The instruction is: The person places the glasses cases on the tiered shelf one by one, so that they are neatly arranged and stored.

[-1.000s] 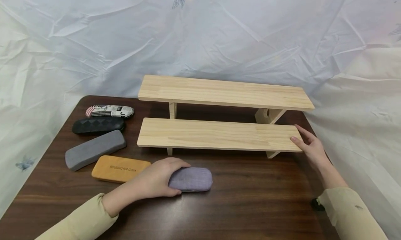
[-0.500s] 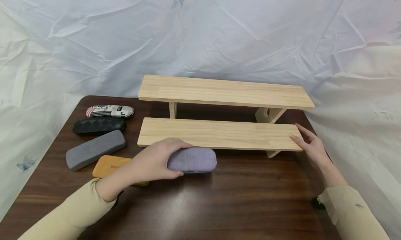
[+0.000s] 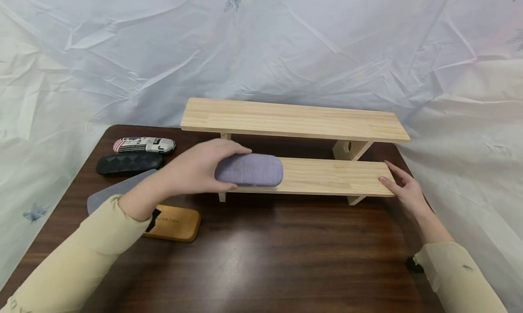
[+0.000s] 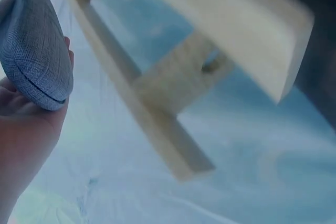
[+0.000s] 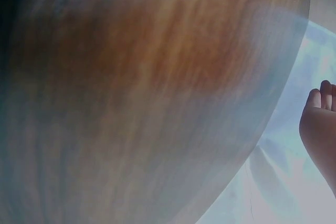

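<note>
My left hand (image 3: pixel 196 167) grips the left end of a purple-grey fabric glasses case (image 3: pixel 255 170), thumb on the near side and fingers on the far side. In the head view the case covers part of the lower board of a two-tier wooden shelf (image 3: pixel 323 174). The left wrist view shows the glasses case (image 4: pixel 37 45) held apart from the blurred shelf boards. My right hand (image 3: pixel 408 197) holds the lower board's right end, thumb on top and fingers at the end edge. In the right wrist view only part of the right hand (image 5: pixel 321 124) shows.
Left on the dark wooden table (image 3: pixel 261 267) lie an orange case (image 3: pixel 177 224), a grey case (image 3: pixel 110 190) partly behind my left arm, a black case (image 3: pixel 128 163) and a newsprint-patterned case (image 3: pixel 145 145). The upper board (image 3: pixel 294 117) stands before a pale cloth backdrop (image 3: pixel 286 45).
My left hand has lifted the purple-grey glasses case off the table and carried it away from me, up to the lower board. The right hand has stayed at the shelf's end.
</note>
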The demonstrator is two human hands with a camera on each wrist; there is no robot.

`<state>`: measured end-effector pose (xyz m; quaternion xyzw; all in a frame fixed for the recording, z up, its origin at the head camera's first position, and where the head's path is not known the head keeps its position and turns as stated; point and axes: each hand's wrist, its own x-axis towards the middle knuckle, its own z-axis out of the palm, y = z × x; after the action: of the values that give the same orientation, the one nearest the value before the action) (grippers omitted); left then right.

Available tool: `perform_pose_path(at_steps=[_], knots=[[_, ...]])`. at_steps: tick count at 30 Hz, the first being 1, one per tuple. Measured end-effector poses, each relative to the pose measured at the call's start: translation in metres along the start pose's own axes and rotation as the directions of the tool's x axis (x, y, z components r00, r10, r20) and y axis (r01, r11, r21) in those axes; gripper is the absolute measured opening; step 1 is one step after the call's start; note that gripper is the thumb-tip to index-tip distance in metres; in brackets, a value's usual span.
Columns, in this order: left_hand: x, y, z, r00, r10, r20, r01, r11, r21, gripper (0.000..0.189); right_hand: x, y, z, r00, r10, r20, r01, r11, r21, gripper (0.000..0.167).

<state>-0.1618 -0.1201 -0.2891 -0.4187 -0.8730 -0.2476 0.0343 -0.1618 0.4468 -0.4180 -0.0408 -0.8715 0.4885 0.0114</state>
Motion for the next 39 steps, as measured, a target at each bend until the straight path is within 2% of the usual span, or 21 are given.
perform_pose_path(at_steps=[4, 9, 17, 20, 29, 35, 39], knots=[[0.013, -0.008, -0.017, 1.0, 0.016, -0.002, -0.016, 1.0, 0.001, 0.069, 0.001, 0.0, 0.0, 1.0, -0.003, 0.001, 0.003, 1.0, 0.0, 0.07], [0.029, -0.021, -0.033, 1.0, -0.008, 0.003, 0.008, 1.0, -0.021, 0.066, 0.0, 0.0, 0.0, 1.0, -0.004, -0.001, 0.004, 1.0, -0.004, 0.07], [0.052, -0.048, -0.048, 0.994, -0.106, 0.019, 0.106, 0.994, 0.005, 0.067, 0.0, -0.004, 0.002, 1.0, -0.001, 0.0, 0.001, 1.0, -0.015, 0.069], [0.061, -0.057, -0.053, 0.992, -0.128, 0.025, 0.128, 0.992, -0.011, 0.067, 0.001, -0.005, 0.003, 1.0, -0.002, 0.0, 0.002, 1.0, -0.024, 0.069], [0.093, -0.073, -0.058, 0.984, -0.157, 0.086, 0.16, 0.986, -0.035, 0.065, 0.003, -0.006, 0.005, 1.0, 0.005, 0.014, -0.004, 0.999, -0.034, 0.071], [0.109, -0.078, -0.054, 0.973, -0.188, 0.131, 0.194, 0.98, -0.041, 0.069, 0.004, -0.006, 0.006, 1.0, 0.018, 0.025, -0.017, 0.999, -0.037, 0.071], [0.117, -0.077, -0.049, 0.975, -0.174, 0.141, 0.183, 0.982, -0.054, 0.07, 0.004, -0.004, 0.006, 1.0, 0.009, 0.021, -0.008, 0.999, -0.039, 0.071]])
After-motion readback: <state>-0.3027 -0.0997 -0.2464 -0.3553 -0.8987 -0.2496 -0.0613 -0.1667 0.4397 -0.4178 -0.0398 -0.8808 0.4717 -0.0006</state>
